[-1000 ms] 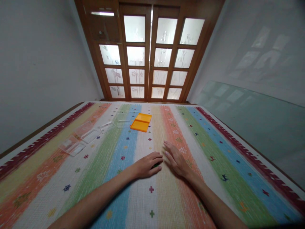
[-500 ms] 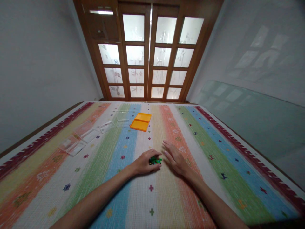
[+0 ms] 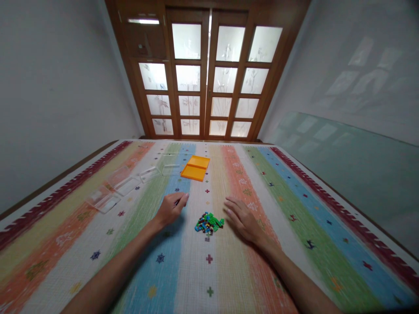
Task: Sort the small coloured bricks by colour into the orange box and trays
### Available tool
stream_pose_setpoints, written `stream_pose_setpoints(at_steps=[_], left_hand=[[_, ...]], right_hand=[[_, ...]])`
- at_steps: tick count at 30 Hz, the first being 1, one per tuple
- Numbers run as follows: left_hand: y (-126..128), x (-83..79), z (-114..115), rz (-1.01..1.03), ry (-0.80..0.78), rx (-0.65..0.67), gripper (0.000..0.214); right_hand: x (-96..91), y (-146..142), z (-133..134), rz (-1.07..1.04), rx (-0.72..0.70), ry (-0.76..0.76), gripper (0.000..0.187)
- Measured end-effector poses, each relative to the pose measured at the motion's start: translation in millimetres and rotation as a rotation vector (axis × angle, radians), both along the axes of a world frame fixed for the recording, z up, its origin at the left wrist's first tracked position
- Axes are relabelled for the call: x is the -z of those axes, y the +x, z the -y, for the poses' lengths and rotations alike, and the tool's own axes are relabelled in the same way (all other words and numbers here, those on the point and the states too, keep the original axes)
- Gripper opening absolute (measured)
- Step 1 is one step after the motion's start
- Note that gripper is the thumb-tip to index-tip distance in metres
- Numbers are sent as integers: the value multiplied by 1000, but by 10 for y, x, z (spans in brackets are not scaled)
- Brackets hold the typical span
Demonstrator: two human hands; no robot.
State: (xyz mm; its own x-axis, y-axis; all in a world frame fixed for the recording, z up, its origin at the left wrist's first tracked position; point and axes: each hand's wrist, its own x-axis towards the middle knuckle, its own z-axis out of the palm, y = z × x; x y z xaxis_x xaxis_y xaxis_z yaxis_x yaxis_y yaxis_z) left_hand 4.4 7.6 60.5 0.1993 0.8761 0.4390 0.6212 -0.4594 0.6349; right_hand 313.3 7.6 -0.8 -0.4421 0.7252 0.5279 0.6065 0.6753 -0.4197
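A small heap of mixed plastic pieces (image 3: 209, 223), looking like tiny building bricks in green, blue, brown and yellow, lies on the striped tablecloth (image 3: 193, 279). To its left, my left hand (image 3: 170, 208) is raised a little above the cloth with thumb and fingers pinched together. A small dark bit shows between them, too small to name. On the heap's other side, my right hand (image 3: 241, 219) rests palm down with its fingers stretched out, close to the green pieces and holding nothing.
An open orange case (image 3: 195, 168) lies flat beyond the heap. Several clear plastic boxes (image 3: 127, 185) stand at the left, one of them (image 3: 103, 198) nearest me. Wooden doors with frosted panes (image 3: 189, 78) rise behind the table's far edge.
My left hand, which was cupped over the pieces, has lifted off to the left and closed into a pinch, uncovering the heap. My right hand has stayed about where it was.
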Motion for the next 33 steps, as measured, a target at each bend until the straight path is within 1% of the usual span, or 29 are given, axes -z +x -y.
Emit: stream_pose_setpoints(at_steps=[2,5,8,11,14,24,29,33], left_hand=[[-120,91,13,-50,8,-50,50],[-248,275,14,-135,31,-87,51],[-317,444,12,-213,42,-117,49],[-340,548,26,-246,35,-122,46],[-338,584,45,-281,27,-106,45],[-345,597,42,-324,33,-94,47],[-354,603,54,-330,61,-108,47],[-360,626,47,-332,82,-110,46]], right_hand=[[0,-3,-3,-2,2,0,32],[3,-4,-12,-1,-6,7,30],[2,-1,-19,9,-20,13,29],[-4,1,-21,21,-12,11,28],[-11,0,-22,39,-3,5,29],[-9,-20,-19,27,8,11,31],[12,-14,-61,-16,12,7,30],[-36,-57,-137,-36,37,-16,27]])
